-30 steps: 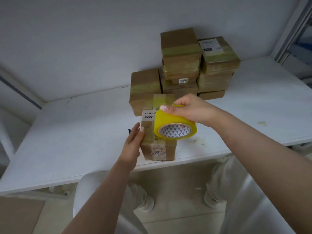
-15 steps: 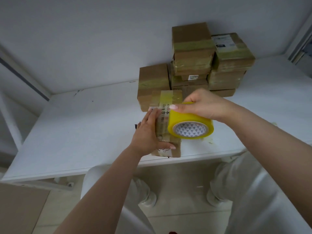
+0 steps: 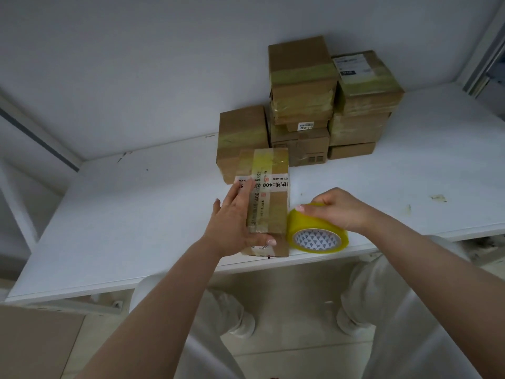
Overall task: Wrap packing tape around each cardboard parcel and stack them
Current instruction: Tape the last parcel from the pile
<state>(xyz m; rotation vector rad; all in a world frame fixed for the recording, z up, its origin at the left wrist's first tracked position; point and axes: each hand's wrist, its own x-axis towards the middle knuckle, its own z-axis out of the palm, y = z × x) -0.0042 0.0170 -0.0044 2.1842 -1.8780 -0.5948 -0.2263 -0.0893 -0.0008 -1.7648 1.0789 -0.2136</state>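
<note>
Yellow tape roll point(image 3: 317, 232) now lowered beside parcel point(image 3: 269, 199), off its top

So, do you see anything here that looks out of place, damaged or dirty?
Small things only. The white table carries yellowish tape scraps near its right side and dark scuffs at its back left. The parcel under the left hand sits close to the front edge. The stacked parcels are slightly uneven, not tipping.

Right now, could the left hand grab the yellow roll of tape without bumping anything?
Probably not straight across. The left hand rests on the brown cardboard parcel, which stands between it and the yellow roll of packing tape. The right hand already grips the roll from above.
</note>
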